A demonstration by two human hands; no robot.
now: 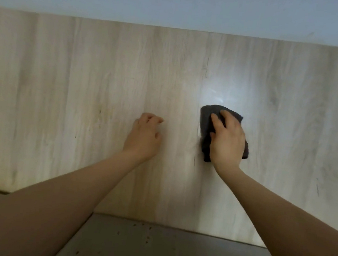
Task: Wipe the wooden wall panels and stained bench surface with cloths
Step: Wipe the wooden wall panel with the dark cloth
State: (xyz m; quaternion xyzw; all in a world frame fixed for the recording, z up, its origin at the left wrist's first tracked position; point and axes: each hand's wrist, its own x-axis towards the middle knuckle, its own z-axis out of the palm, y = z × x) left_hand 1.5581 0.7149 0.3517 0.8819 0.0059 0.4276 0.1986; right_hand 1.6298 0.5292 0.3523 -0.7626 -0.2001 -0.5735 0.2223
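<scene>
One dark grey cloth [207, 119], crumpled, against pale wooden panels [85, 90].

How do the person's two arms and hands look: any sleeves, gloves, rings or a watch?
Both forearms are bare as far as the picture shows; no sleeve edge is in view. The left hand and the right hand wear no gloves. No watch, bracelet or ring shows on the visible wrists and fingers. No markings are visible.

Two hands, left hand [145, 135] and right hand [227, 138], one dark cloth [206, 122], one bench [153, 247].
</scene>
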